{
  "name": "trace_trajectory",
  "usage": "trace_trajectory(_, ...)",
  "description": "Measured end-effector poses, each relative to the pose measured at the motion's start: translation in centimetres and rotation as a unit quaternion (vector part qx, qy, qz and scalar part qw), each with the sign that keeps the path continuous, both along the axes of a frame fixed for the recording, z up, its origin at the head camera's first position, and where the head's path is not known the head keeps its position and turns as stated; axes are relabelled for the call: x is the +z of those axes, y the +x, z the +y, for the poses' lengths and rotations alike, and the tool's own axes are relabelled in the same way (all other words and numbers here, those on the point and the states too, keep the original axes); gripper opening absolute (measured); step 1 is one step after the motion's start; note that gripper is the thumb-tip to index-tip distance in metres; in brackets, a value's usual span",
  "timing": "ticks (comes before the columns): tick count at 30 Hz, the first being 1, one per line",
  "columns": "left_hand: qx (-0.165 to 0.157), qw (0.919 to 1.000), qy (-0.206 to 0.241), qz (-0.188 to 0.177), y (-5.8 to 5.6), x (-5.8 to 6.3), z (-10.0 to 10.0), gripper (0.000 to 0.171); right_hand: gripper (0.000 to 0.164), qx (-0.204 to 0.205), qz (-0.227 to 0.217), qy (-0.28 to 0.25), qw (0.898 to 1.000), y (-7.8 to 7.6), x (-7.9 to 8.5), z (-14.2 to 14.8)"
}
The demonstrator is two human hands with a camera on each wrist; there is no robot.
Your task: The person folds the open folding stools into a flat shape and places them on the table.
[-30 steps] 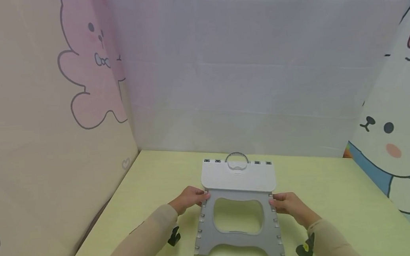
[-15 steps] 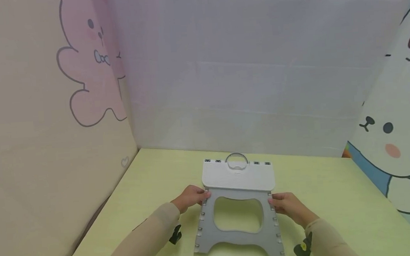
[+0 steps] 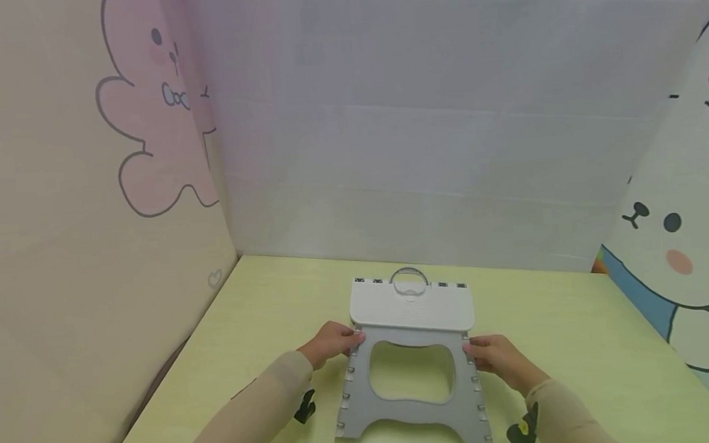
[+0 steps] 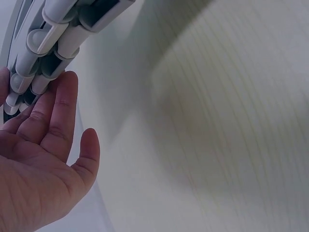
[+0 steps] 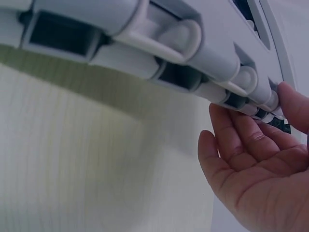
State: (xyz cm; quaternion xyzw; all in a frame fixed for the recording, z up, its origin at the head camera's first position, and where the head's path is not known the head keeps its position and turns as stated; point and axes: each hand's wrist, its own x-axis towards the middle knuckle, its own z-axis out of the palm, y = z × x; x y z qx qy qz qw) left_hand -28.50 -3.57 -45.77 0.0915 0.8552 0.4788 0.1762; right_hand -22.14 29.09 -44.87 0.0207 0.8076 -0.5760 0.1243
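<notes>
A folded step stool [image 3: 417, 413] is held tilted over the table, its grey leg panel toward me and its white top [image 3: 411, 307] folded flat at the far end. A ring-shaped carrying handle [image 3: 409, 272] sticks out beyond that top. My left hand [image 3: 333, 339] grips the stool's left edge just below the white part, thumb on the front and fingers behind. On the opposite edge my right hand [image 3: 496, 354] pinches it the same way. Both wrist views show the hinged grey edge [image 4: 36, 60] between thumb and fingers, with the little fingers standing free.
The pale yellow table [image 3: 573, 343] spreads out on both sides of the stool. A plain white curtain [image 3: 423, 141] closes off the back. Printed cartoon sheets hang at the left [image 3: 86, 268] and right [image 3: 692, 280].
Both hands keep their hold on the stool's edges. The stool's top end has dipped very slightly, and the head view has shifted a little.
</notes>
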Motion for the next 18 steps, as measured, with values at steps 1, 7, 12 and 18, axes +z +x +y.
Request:
trace_trajectory(1,0.000,1.0000,-0.001,0.000,-0.01,-0.03,0.02,0.029,0.044,-0.001,-0.002,0.000,1.000,-0.01,0.00,-0.02)
trace_trajectory(7,0.002,1.0000,-0.002,-0.002,-0.17,-0.30,0.06,0.030,0.045,0.000,-0.008,-0.009,1.000,0.03,-0.15,-0.03)
trace_trajectory(12,-0.001,1.0000,0.000,0.000,-0.23,-0.55,-0.02,0.031,0.047,0.010,-0.009,-0.019,1.000,0.26,-0.19,0.04)
trace_trajectory(18,-0.003,1.0000,-0.003,0.001,0.05,-0.50,-0.16,0.030,0.046,0.018,-0.010,-0.021,1.000,0.46,-0.38,0.01)
